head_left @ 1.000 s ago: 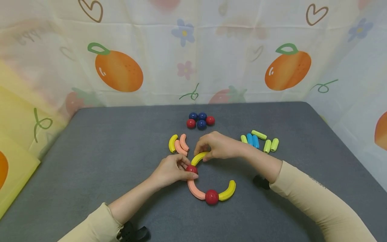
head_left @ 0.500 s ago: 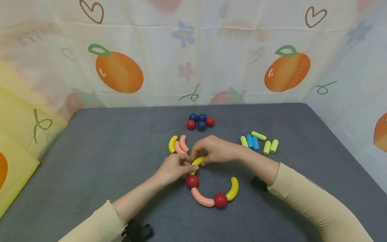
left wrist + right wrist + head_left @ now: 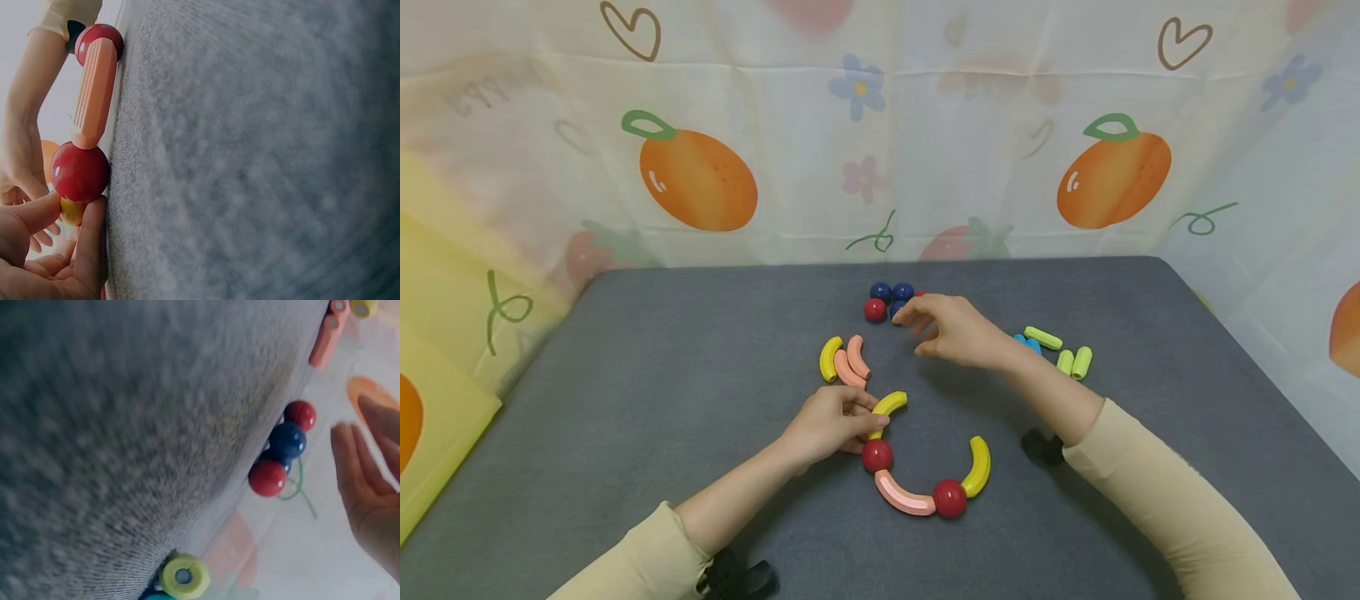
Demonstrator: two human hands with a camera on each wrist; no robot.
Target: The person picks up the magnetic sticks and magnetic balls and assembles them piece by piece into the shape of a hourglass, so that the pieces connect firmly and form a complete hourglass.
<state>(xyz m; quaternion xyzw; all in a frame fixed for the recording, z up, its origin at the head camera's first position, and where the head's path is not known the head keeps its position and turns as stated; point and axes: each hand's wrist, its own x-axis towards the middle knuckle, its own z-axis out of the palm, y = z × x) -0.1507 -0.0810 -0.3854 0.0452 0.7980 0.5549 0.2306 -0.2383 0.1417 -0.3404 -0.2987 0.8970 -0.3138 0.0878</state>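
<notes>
My left hand [image 3: 831, 425] pinches a curved yellow stick [image 3: 891, 403] between thumb and fingers, low over the table. That stick meets a red ball [image 3: 877, 456], which joins a curved pink stick [image 3: 904, 495], a second red ball [image 3: 950, 498] and another curved yellow stick [image 3: 977, 467] in an open arc. In the left wrist view the near red ball [image 3: 80, 172] sits just beyond my thumb and finger. My right hand [image 3: 958, 329] hovers by a cluster of blue balls [image 3: 880, 292] and red balls [image 3: 874, 311], partly covering it. Nothing is between its loosely bent fingers.
Left of centre lie a loose yellow curved stick [image 3: 828, 359] and two pink curved sticks [image 3: 858, 357]. Several short green sticks [image 3: 1042, 337] and blue sticks [image 3: 1033, 344] lie to the right, partly behind my right forearm. A patterned cloth [image 3: 970, 167] hangs behind the grey table [image 3: 700, 333].
My right hand has let go of the yellow stick and moved up towards the balls. My left hand shifted from the red ball to the yellow stick. The arc slid slightly nearer and right.
</notes>
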